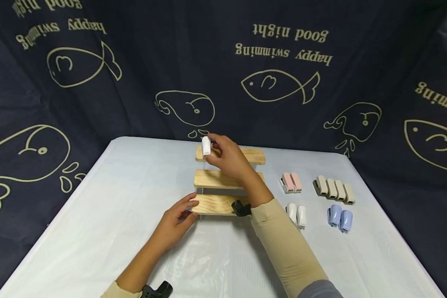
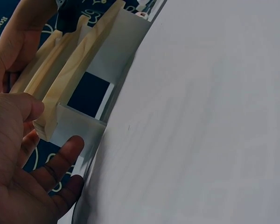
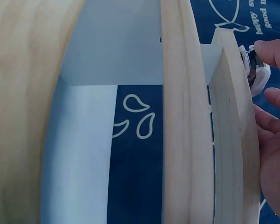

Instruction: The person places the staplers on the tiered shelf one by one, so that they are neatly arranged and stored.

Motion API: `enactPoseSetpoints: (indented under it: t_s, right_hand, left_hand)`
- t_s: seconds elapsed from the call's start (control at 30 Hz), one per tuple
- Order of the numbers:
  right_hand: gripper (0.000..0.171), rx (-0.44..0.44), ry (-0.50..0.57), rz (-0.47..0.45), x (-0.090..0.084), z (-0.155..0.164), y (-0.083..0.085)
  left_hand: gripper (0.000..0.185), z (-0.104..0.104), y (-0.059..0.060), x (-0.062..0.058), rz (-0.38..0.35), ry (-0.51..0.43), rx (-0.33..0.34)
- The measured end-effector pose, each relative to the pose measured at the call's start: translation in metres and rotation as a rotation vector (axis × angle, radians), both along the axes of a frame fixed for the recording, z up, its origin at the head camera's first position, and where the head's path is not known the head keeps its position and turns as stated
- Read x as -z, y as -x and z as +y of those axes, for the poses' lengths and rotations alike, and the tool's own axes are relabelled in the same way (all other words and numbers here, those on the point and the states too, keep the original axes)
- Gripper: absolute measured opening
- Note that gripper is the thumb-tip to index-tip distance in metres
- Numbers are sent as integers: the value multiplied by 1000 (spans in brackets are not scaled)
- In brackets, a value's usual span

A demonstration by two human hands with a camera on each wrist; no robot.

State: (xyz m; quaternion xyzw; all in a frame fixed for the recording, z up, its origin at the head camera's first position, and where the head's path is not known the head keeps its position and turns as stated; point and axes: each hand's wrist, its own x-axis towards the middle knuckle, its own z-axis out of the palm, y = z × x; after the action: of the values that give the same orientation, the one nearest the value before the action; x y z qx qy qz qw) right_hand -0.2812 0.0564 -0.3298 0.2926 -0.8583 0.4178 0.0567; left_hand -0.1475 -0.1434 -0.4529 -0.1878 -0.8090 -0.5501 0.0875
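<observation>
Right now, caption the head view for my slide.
Right hand holds a white clip-like object at the top wooden shelf; left hand grips the lowest shelf by its end.

White-covered table [image 1: 97,231]: three-tier wooden stand [image 1: 219,179]; right of stand, pink devices [image 1: 296,182], white devices [image 1: 301,215]; farther right of stand, beige devices [image 1: 331,188], blue devices [image 1: 346,220].

Lowest shelf [image 1: 214,203], head view, centre — right end hidden behind sleeve [image 1: 283,240]. White object [image 3: 260,81], right-wrist view, upper right — partly hidden; right fingers [image 3: 273,53] cropped by edge.
</observation>
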Motion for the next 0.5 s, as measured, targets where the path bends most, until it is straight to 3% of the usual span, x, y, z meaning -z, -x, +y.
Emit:
enactPoseSetpoints:
  t_s: [0.23,0.5]
  right_hand:
    - [65,25,-27,70,6,15,-11]
    - [57,11,-26,183,11,39,-35]
  left_hand:
    - [32,1,1,5,-13,-8,-14]
    - [30,-1,-1,0,-20,-35,13]
